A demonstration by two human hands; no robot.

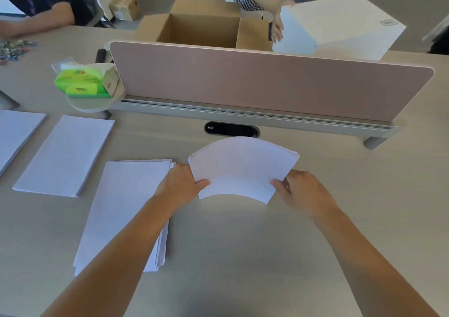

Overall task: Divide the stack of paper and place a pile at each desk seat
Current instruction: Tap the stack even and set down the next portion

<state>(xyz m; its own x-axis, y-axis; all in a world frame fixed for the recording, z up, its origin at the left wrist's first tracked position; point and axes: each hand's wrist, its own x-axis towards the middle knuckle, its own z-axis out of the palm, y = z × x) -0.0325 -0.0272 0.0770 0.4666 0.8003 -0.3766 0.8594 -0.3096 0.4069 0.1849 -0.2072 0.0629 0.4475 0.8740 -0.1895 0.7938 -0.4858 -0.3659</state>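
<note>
A bundle of white sheets [240,168] arches upward above the desk, pinched at its near corners by my left hand [181,183] and my right hand [302,190]. Just left of it a loose pile of paper [121,207] lies flat under my left forearm, its edges fanned. Further left lies a neat pile [65,155], and another pile [14,134] is cut off by the left edge.
A pink divider screen [267,83] crosses the beige desk [243,244], with a black cable grommet [232,129] below it. Green tissue packs [82,81] sit at the left. Beyond the divider are an open cardboard box [201,30] and a person holding a white box [340,25].
</note>
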